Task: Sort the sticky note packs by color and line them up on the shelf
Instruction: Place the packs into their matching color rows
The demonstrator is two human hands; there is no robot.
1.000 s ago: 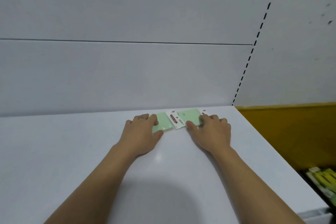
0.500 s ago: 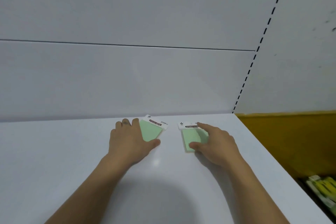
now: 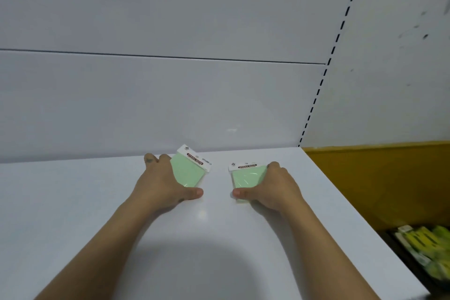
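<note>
White shelf (image 3: 97, 202), green packs (image 3: 188, 173) (image 3: 247, 176) w/ hands (image 3: 160, 182) (image 3: 275, 186), bin (image 3: 399, 246) w/ prob. yellow packs (image 3: 423, 246)

I see 2 packs on the shelf (image 3: 97, 202) near its back edge, the left pack (image 3: 188, 173) tilted under my left hand (image 3: 162, 184), the right pack (image 3: 247, 176) well apart from it toward the right edge under my right hand (image 3: 272, 190), and a bin (image 3: 426, 251) below the right edge.

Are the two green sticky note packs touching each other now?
Apart. The head view shows bare white shelf between the left pack and the right pack.
</note>
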